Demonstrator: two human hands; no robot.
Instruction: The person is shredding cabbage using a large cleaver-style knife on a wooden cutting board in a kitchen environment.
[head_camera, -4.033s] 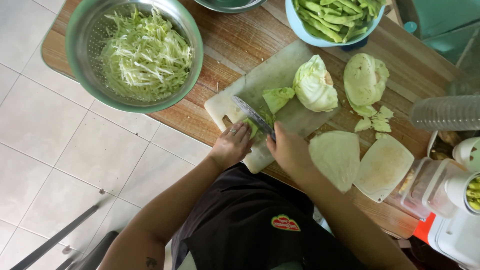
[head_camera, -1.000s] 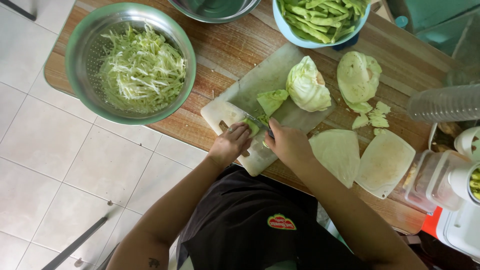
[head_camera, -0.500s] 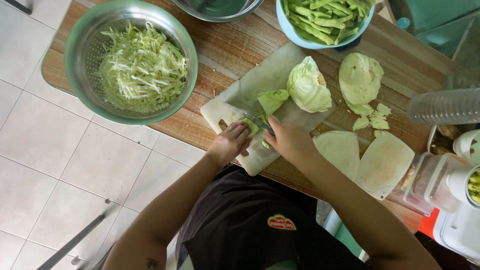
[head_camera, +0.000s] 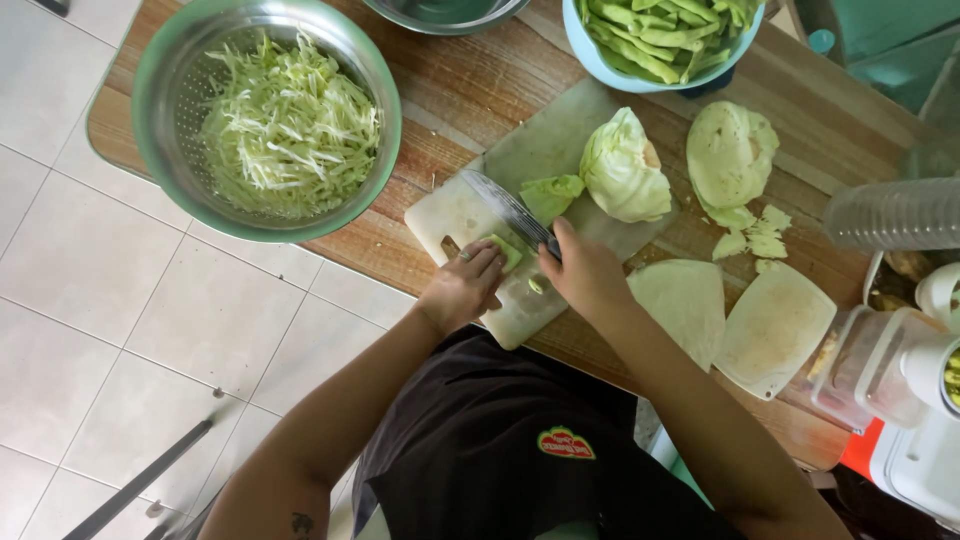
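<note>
- Near the front edge of the wooden counter (head_camera: 470, 95), on a pale cutting board (head_camera: 560, 140), the person is slicing cabbage.
- Left hand (head_camera: 465, 285): fingers curled down onto a small green cabbage piece (head_camera: 505, 250), pinning it to the board. Closed on it, knuckles forward.
- Right hand (head_camera: 585, 270): wrapped shut around the handle of a knife (head_camera: 510, 210); the blade runs diagonally away from the hand toward the counter's back-left, its edge just beside the left fingertips.
- Change since half a second and a second ago: the blade sits closer over the pinned piece and the two hands have drawn nearer each other; four seconds ago the piece under the fingers looked larger. Judgement: the piece is being cut down slice by slice and little of it remains under the fingers.
- On the far half of the board: a loose leaf scrap (head_camera: 548, 195) and a cabbage wedge (head_camera: 625, 165), uncut, touching each other.
- Off the board, toward the counter's right side: another cabbage chunk (head_camera: 730, 150), small trimmings (head_camera: 755, 235), and two flat cut cabbage halves (head_camera: 775, 320) near the front edge.
- Left end of the counter: a metal colander (head_camera: 385, 130) heaped with shredded cabbage (head_camera: 290, 125), well apart from the board.
- Back edge: a blue bowl (head_camera: 600, 75) of green beans (head_camera: 670, 30).
- Far right corner: clear plastic appliance parts (head_camera: 880, 360), partly cut off.
</note>
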